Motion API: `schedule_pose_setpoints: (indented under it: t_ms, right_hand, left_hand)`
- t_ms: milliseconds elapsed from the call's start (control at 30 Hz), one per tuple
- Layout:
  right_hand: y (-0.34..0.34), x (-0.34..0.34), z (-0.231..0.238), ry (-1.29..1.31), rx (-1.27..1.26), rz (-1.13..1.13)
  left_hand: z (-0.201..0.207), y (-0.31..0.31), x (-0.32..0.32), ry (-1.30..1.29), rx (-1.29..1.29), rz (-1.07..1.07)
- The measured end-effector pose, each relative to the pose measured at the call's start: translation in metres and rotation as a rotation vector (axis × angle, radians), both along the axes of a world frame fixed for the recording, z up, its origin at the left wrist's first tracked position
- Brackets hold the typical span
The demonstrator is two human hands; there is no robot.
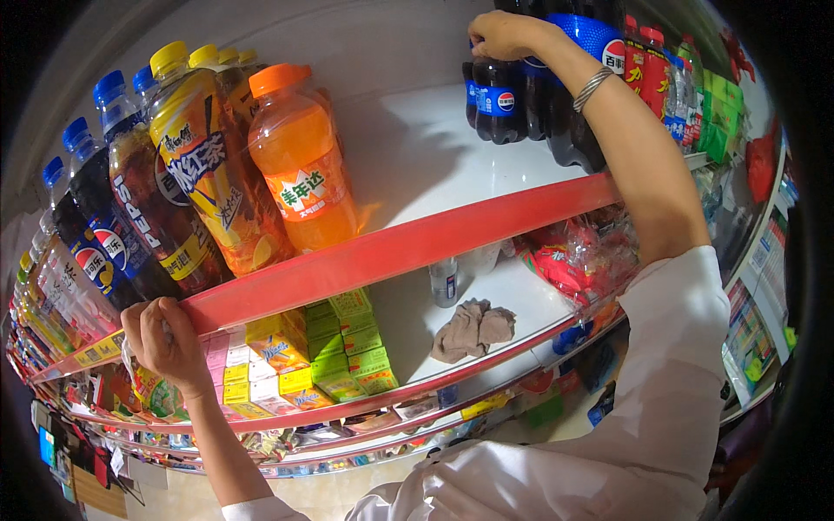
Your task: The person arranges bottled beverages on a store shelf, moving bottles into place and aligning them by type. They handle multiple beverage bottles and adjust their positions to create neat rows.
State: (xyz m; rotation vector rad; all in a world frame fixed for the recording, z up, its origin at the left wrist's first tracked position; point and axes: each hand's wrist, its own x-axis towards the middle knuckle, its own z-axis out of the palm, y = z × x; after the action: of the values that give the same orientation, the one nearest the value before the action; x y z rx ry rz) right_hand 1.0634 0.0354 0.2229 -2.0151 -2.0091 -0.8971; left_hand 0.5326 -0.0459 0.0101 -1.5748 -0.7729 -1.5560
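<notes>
At the back of the top shelf [417, 130], my right hand [506, 36] is closed round the cap end of a small cola bottle [499, 102] with a blue label. The bottle stands upright beside other dark cola bottles, and my fingers hide its neck. A larger cola bottle [575, 143] is partly behind my right forearm. My left hand [163, 343] is curled over the red shelf edge strip [400, 239] at the left. Something white shows at its fingers, too small to make out. Nearest that hand are tall cola bottles [161, 204] with blue caps.
A wide orange soda bottle [304, 165] and a yellow-labelled iced tea bottle [213, 165] stand left of the shelf's middle. Red bottles [653, 74] line the right end. On the shelf below are drink cartons [343, 343], a crumpled brown cloth [473, 330] and red packets [578, 260].
</notes>
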Motion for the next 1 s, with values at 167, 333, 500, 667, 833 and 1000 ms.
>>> schedule_pose_setpoints:
  t_ms: [167,333,500,667,833,1000]
  right_hand:
    - [-0.03,-0.056,0.006,0.141,0.007,0.505]
    - [-0.099,-0.113,0.025,0.406,-0.137,0.638]
    - [-0.108,-0.159,-0.002,0.411,-0.253,0.897]
    - [-0.128,-0.17,0.001,0.322,-0.21,0.787]
    - [-0.127,-0.159,-0.003,0.406,-0.285,0.923]
    - [-0.067,-0.127,0.018,0.705,-0.207,0.87]
  left_hand:
    - [-0.002,-0.009,-0.014,0.011,-0.011,0.075]
    - [0.002,0.0,-0.006,0.017,0.0,0.021]
    - [-0.003,-0.013,-0.015,-0.021,-0.093,0.08]
    - [-0.002,-0.003,-0.009,0.01,-0.027,0.045]
    - [-0.002,-0.005,-0.013,0.034,0.001,0.109]
    - [-0.005,-0.005,-0.017,0.024,0.005,0.102]
